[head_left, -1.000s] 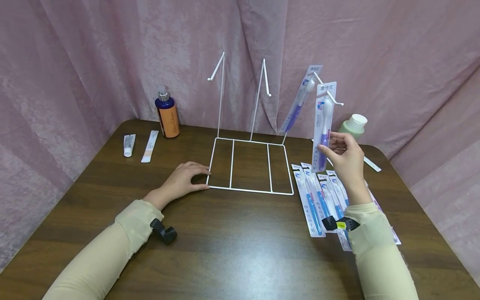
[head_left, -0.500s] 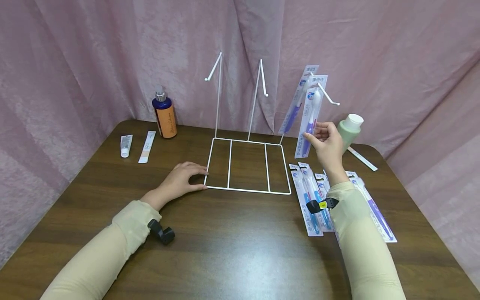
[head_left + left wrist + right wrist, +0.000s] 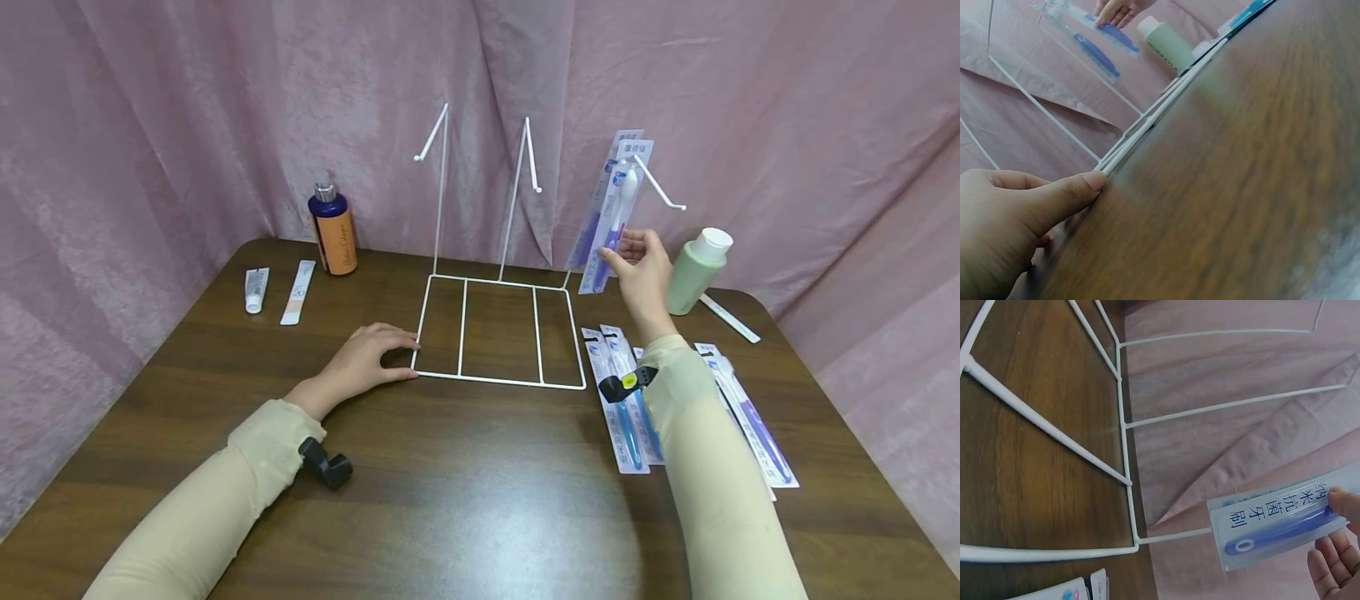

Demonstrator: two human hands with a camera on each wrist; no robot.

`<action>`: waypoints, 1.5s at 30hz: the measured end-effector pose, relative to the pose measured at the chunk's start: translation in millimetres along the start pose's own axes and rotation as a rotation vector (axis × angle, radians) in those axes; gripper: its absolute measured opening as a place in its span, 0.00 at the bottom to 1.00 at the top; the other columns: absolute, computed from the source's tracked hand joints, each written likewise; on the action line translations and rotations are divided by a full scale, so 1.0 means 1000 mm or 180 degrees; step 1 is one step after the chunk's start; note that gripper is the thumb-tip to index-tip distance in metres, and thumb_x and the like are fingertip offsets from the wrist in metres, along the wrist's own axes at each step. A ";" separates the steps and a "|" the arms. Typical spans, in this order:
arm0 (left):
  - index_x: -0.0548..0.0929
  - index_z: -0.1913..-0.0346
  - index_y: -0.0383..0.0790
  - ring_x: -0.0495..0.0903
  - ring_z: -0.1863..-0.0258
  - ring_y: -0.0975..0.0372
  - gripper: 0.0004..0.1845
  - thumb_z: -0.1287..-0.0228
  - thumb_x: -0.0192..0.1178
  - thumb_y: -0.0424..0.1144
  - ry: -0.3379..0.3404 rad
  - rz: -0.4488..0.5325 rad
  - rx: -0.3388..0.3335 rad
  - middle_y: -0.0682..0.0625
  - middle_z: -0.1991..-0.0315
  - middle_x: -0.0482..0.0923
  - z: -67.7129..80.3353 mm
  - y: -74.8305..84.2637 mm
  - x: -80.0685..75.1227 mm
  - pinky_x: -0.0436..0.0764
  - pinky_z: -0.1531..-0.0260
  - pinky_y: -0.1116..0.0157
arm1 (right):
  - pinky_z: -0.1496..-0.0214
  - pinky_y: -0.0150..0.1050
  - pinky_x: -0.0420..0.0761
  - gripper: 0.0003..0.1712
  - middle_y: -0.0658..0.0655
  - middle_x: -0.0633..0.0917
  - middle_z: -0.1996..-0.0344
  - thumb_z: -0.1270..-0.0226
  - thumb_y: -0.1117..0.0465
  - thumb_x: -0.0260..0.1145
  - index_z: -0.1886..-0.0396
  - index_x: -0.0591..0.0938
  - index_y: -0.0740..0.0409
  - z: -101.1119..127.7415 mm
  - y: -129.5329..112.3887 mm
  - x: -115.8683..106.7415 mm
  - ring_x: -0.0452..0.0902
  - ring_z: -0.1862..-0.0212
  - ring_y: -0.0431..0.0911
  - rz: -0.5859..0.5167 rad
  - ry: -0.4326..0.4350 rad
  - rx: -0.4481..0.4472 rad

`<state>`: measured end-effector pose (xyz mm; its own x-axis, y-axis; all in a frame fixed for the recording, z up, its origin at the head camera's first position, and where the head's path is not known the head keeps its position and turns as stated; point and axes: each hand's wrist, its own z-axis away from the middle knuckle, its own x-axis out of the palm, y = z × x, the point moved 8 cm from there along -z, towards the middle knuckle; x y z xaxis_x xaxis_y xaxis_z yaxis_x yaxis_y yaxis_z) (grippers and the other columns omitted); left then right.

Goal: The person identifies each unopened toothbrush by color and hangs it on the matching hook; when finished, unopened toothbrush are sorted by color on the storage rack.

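A white wire display rack (image 3: 498, 381) with three upright hooked arms stands on the table. My left hand (image 3: 367, 358) holds its front left corner, thumb at the front wire and fingers at the side wire. In the left wrist view, the thumb (image 3: 1072, 194) presses on the wire end. My right hand (image 3: 643, 265) pinches the lower part of a packaged purple toothbrush (image 3: 611, 221) between thumb and fingers. The card's top is threaded on the right hook (image 3: 660, 183), just in front of another packaged toothbrush (image 3: 588, 229) hanging there, largely hidden.
Several packaged toothbrushes (image 3: 618, 417) lie at the right, partly under my right forearm. A green bottle (image 3: 693, 271) stands behind them, beside a white strip (image 3: 731, 318). At the left are a blue and orange bottle (image 3: 335, 237), a small tube (image 3: 256, 290) and a sachet (image 3: 297, 293).
My right hand has moved back and left, sliding the packaged toothbrush along the right hook from near its tip toward the one hanging behind. The left hand stays at the rack corner.
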<state>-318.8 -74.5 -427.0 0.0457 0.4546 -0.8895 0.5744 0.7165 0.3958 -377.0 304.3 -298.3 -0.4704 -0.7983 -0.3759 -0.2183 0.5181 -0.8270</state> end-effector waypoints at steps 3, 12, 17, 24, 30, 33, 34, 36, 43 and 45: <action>0.83 0.46 0.46 0.72 0.38 0.50 0.24 0.45 0.69 0.52 -0.0009 0.0003 0.0003 0.48 0.40 0.78 0.000 0.002 0.000 0.66 0.38 0.45 | 0.57 0.21 0.76 0.25 0.53 0.80 0.62 0.42 0.61 0.72 0.47 0.76 0.67 -0.002 0.002 0.005 0.72 0.67 0.27 0.0054 -0.0058 0.0040; 0.83 0.46 0.46 0.72 0.38 0.51 0.24 0.45 0.69 0.52 0.0004 0.0038 0.0008 0.48 0.40 0.78 -0.001 0.002 -0.002 0.66 0.38 0.46 | 0.59 0.19 0.75 0.26 0.59 0.82 0.59 0.41 0.61 0.71 0.44 0.77 0.65 -0.006 -0.001 0.012 0.71 0.69 0.25 0.0212 -0.0202 0.0015; 0.83 0.46 0.46 0.72 0.38 0.51 0.25 0.45 0.69 0.52 -0.0001 0.0019 -0.0008 0.48 0.39 0.78 -0.001 -0.001 0.000 0.66 0.37 0.46 | 0.59 0.19 0.74 0.27 0.60 0.83 0.56 0.40 0.59 0.71 0.42 0.76 0.63 -0.006 -0.004 0.012 0.71 0.69 0.24 0.0299 -0.0328 0.0007; 0.83 0.46 0.46 0.72 0.39 0.50 0.24 0.45 0.69 0.52 -0.0003 0.0017 -0.0012 0.48 0.40 0.78 0.001 -0.003 0.001 0.66 0.38 0.46 | 0.60 0.18 0.72 0.27 0.64 0.83 0.54 0.41 0.61 0.70 0.41 0.77 0.62 -0.002 -0.011 0.002 0.71 0.68 0.24 0.0464 -0.0506 -0.0118; 0.83 0.46 0.46 0.72 0.38 0.51 0.25 0.44 0.68 0.53 -0.0019 0.0042 -0.0025 0.48 0.39 0.78 -0.001 -0.003 0.002 0.66 0.37 0.47 | 0.59 0.18 0.71 0.26 0.67 0.82 0.54 0.38 0.62 0.68 0.40 0.75 0.64 0.004 -0.021 -0.019 0.70 0.67 0.25 0.0687 -0.0716 -0.0313; 0.83 0.46 0.46 0.71 0.38 0.51 0.24 0.44 0.68 0.53 -0.0019 0.0046 -0.0025 0.48 0.39 0.78 -0.001 -0.002 0.001 0.66 0.38 0.47 | 0.59 0.17 0.70 0.28 0.67 0.81 0.53 0.37 0.62 0.68 0.38 0.73 0.62 0.008 -0.023 -0.030 0.69 0.66 0.24 0.0816 -0.0822 -0.0298; 0.83 0.46 0.46 0.71 0.38 0.51 0.24 0.44 0.68 0.53 -0.0022 0.0051 -0.0027 0.48 0.39 0.78 -0.001 -0.001 0.001 0.66 0.38 0.47 | 0.60 0.17 0.70 0.29 0.66 0.81 0.53 0.37 0.61 0.68 0.37 0.72 0.62 0.009 -0.024 -0.034 0.69 0.66 0.23 0.0858 -0.0859 -0.0287; 0.83 0.46 0.46 0.71 0.38 0.51 0.24 0.44 0.68 0.53 -0.0031 0.0054 -0.0033 0.48 0.39 0.78 -0.001 -0.001 0.001 0.66 0.37 0.47 | 0.61 0.16 0.69 0.31 0.65 0.81 0.53 0.38 0.60 0.68 0.36 0.71 0.60 0.013 -0.026 -0.043 0.69 0.65 0.23 0.0995 -0.0916 -0.0296; 0.83 0.46 0.47 0.71 0.38 0.51 0.24 0.44 0.68 0.53 -0.0033 0.0068 -0.0061 0.49 0.39 0.78 -0.001 -0.001 0.000 0.65 0.37 0.47 | 0.64 0.22 0.68 0.31 0.64 0.82 0.56 0.36 0.54 0.68 0.35 0.72 0.57 0.026 -0.035 -0.069 0.70 0.64 0.26 0.1510 -0.1208 -0.0510; 0.83 0.46 0.46 0.71 0.38 0.51 0.24 0.44 0.68 0.52 -0.0018 0.0057 -0.0051 0.48 0.39 0.78 -0.001 -0.001 0.000 0.65 0.37 0.46 | 0.65 0.21 0.68 0.31 0.65 0.82 0.57 0.36 0.54 0.68 0.35 0.72 0.58 0.029 -0.035 -0.076 0.70 0.66 0.23 0.1554 -0.1282 -0.0587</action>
<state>-320.0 -74.9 -427.2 0.0605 0.4646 -0.8835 0.5604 0.7166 0.4152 -308.3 337.8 -252.9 -0.2034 -0.4921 -0.8464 -0.2206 0.8653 -0.4501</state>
